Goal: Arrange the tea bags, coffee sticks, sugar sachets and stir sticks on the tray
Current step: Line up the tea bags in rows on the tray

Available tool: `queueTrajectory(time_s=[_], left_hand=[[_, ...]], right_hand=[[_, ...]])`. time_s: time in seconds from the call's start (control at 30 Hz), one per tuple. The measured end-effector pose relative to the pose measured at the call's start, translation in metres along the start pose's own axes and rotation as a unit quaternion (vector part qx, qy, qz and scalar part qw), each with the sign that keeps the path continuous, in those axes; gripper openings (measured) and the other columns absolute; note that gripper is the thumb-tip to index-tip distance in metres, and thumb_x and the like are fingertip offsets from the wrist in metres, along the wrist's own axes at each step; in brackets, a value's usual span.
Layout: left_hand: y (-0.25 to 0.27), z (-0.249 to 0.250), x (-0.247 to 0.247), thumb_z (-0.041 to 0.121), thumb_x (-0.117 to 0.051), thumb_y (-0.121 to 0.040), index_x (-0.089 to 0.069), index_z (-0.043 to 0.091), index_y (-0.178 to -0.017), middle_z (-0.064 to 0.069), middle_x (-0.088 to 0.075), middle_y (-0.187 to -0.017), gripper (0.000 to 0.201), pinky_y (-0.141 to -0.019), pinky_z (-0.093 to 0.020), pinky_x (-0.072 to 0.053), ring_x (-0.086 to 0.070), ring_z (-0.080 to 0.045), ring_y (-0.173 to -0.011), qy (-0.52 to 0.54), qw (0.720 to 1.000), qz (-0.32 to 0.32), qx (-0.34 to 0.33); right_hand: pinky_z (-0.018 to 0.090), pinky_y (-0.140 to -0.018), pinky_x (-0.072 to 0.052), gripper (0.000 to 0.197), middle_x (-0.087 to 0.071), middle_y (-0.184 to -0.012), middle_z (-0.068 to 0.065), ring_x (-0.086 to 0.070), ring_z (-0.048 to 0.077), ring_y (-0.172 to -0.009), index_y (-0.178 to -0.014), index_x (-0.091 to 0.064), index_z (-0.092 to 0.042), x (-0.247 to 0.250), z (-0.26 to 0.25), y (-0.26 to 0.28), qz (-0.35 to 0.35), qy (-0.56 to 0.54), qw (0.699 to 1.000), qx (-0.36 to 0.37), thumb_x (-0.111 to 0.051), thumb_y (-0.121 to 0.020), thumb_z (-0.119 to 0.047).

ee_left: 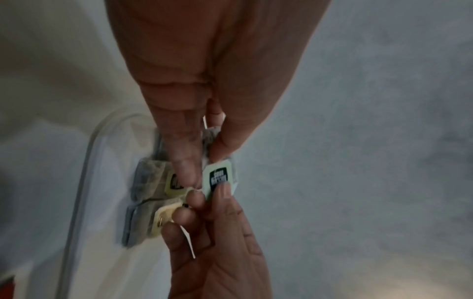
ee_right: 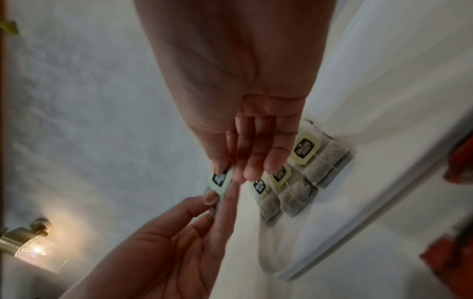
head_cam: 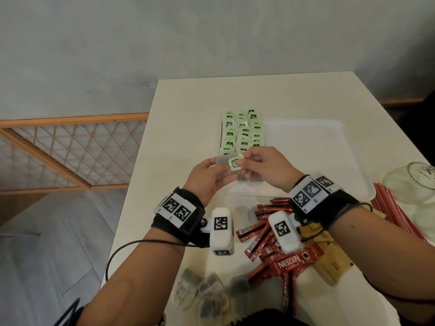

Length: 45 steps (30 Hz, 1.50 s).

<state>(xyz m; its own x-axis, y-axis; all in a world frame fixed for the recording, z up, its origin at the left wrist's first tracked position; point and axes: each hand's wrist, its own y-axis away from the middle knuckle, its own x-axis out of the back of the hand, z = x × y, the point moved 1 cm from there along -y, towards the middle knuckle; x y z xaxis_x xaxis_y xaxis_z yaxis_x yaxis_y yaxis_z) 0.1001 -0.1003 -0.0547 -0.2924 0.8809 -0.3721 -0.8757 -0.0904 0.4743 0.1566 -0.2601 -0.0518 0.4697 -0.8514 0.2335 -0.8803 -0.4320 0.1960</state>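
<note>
Glossy red foil coffee sticks (head_cam: 259,234), clear glass jar (head_cam: 412,184), smooth white plastic tray (head_cam: 329,147).

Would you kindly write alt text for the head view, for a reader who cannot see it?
Both hands, left and right, pinch one tea bag over a white tray, where tea bags lie in rows along its left side. Red coffee sticks and loose tea bags lie nearer on the table.

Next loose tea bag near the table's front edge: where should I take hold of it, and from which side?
Judging by the loose tea bags, they lie flat and limp, partly overlapping. Best come straight down and pinch the pouch's top edge, lifting it clear of the others. The held tea bag shows this works: left hand pinches the pouch, right hand the green tag.
</note>
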Motion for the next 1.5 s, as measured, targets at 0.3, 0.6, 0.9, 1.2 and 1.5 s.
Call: queueTrajectory(time_s=[0.3,0.6,0.9,1.2,1.5], left_hand=[[-0.005,0.015,0.039,0.003,-0.062,-0.091,-0.065,0.011,-0.104,-0.001,-0.067,-0.088,0.016,-0.084,-0.034,-0.056,-0.066,-0.019,-0.083,-0.079,0.993,0.077,-0.038],[-0.007,0.012,0.051,0.007,-0.062,-0.091,-0.066,0.016,-0.102,0.001,-0.067,-0.091,0.015,-0.079,-0.030,-0.056,-0.065,-0.017,-0.083,-0.097,0.991,0.088,-0.032],[0.005,0.029,0.041,0.009,-0.064,-0.091,-0.067,0.017,-0.102,0.004,-0.068,-0.087,0.014,-0.078,-0.027,-0.055,-0.065,-0.015,-0.083,-0.110,0.992,0.048,-0.049],[0.057,0.021,0.026,0.016,-0.068,-0.090,-0.065,0.020,-0.101,0.003,-0.067,-0.093,0.012,-0.076,-0.024,-0.052,-0.065,-0.011,-0.083,-0.330,0.939,-0.081,-0.057],[0.109,-0.027,0.052,0.029,-0.082,-0.077,-0.061,0.024,-0.108,0.009,-0.064,-0.107,0.038,-0.081,-0.025,-0.048,-0.061,-0.008,-0.089,-0.621,0.756,-0.204,-0.031]], right_hand=[[0.020,-0.062,-0.043,0.020,-0.058,-0.068,-0.007,-0.056,0.010,-0.064,-0.074,-0.058,-0.018,0.003,-0.021,-0.022,-0.077,0.333,0.936,0.083,-0.066,-0.091,-0.023],[0.037,-0.080,-0.052,0.017,-0.070,-0.093,0.004,-0.063,0.022,-0.088,-0.097,-0.069,-0.009,-0.018,-0.033,-0.043,-0.082,0.519,0.849,0.066,-0.062,-0.091,-0.022],[0.034,-0.079,-0.048,0.028,-0.062,-0.104,-0.001,-0.058,0.018,-0.093,-0.111,-0.064,-0.020,-0.016,-0.029,-0.047,-0.009,0.487,0.871,0.071,-0.067,-0.086,-0.032],[0.010,-0.068,-0.040,0.028,-0.063,-0.095,-0.006,-0.052,-0.002,-0.071,-0.105,-0.067,-0.018,-0.020,-0.025,0.033,-0.037,0.385,0.918,0.088,-0.074,-0.082,-0.034],[0.009,-0.064,-0.040,0.029,-0.060,-0.091,-0.014,-0.054,-0.004,-0.073,-0.102,-0.066,-0.028,-0.052,0.009,0.125,-0.173,0.397,0.901,0.041,-0.077,-0.078,-0.040]])
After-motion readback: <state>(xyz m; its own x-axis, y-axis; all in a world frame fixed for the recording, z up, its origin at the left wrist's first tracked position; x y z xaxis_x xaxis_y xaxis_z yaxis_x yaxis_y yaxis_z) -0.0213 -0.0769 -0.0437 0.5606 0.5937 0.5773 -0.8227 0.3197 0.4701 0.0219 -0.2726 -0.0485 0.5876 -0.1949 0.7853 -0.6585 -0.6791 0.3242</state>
